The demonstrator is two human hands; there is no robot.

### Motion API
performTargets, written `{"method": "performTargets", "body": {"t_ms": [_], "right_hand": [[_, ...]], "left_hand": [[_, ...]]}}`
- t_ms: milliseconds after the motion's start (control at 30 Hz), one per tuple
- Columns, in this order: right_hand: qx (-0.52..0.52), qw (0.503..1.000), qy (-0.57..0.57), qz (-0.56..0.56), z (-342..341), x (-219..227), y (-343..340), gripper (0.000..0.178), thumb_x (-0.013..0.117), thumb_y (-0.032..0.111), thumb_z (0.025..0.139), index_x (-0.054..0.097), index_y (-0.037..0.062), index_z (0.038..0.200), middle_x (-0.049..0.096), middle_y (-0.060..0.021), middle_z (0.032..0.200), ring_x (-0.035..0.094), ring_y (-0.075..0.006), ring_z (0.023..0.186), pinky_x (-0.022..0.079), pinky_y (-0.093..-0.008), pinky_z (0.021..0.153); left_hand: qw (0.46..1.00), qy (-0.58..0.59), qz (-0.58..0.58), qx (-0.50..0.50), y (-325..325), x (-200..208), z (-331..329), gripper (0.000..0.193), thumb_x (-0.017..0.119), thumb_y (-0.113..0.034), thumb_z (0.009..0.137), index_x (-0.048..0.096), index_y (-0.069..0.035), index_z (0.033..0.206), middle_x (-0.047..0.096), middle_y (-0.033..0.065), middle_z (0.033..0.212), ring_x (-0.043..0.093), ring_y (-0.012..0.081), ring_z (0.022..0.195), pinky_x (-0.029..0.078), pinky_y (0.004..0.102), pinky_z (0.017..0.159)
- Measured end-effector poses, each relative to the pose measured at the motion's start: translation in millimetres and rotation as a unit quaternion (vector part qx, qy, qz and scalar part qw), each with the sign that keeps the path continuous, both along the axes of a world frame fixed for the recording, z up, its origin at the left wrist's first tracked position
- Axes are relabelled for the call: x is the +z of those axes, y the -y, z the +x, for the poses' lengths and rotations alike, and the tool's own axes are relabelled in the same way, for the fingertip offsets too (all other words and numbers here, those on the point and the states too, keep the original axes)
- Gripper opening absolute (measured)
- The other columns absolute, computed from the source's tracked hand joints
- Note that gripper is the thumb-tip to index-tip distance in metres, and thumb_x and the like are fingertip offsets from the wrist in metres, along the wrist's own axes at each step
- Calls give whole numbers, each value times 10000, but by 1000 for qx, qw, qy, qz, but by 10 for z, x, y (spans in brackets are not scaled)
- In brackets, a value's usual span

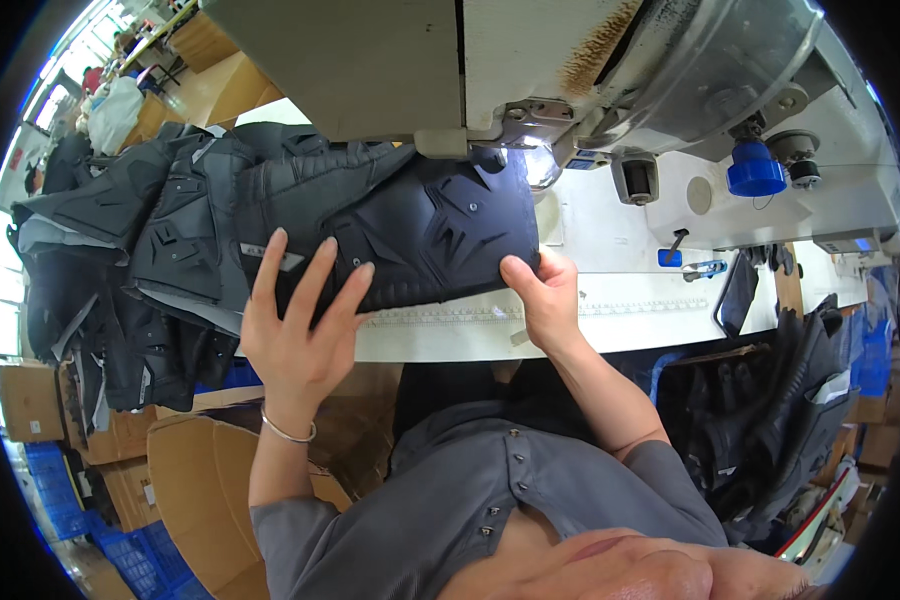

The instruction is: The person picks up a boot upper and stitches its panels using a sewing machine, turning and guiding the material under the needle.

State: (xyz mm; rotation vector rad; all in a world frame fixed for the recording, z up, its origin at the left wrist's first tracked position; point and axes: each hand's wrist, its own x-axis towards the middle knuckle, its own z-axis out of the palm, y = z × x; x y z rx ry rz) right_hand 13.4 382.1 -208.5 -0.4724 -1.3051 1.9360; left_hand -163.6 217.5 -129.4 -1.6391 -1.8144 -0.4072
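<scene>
A black moulded guard panel with raised ridges and small rivets lies on the white table under the sewing machine head. My left hand is on its near left part, fingers spread over the top and the thumb tucked under the near edge. At the panel's right end my right hand pinches the corner, thumb on top and the other fingers mostly hidden beneath. The panel's far edge runs under the machine, where the needle area is hidden. Left of it, similar black guards lie heaped, touching the panel.
A clear ruler lies along the table's near edge. To the right are a blue-handled small tool and a dark phone-like slab. More black guards hang at right. Cardboard boxes and blue crates stand lower left.
</scene>
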Motion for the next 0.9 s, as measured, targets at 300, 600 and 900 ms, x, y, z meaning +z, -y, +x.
{"method": "performTargets", "body": {"t_ms": [300,600,900], "right_hand": [[-65,994,23,79,-199,82,-76,201,639,135,879,609,-2,1023,615,3,898,523,-66,804,428,-216,730],[-176,957,70,221,-171,-151,-13,319,621,23,842,561,-31,1150,565,-127,1155,575,-191,1034,456,-302,907],[-127,978,48,159,-113,-157,-8,404,574,-17,864,472,-17,1255,551,-142,1238,533,-213,1172,416,-320,985]], "left_hand": [[999,16,-20,-27,-312,248,-319,409,721,-190,621,703,-227,1028,614,0,1166,521,312,1164,499,349,725],[998,43,-36,-31,-644,405,-606,404,745,-185,643,695,-223,1043,634,-18,1112,536,236,1152,515,344,827],[998,10,-53,-33,-731,427,-677,432,760,-204,644,668,-213,1065,628,-44,1092,531,221,1151,505,337,788]]}}
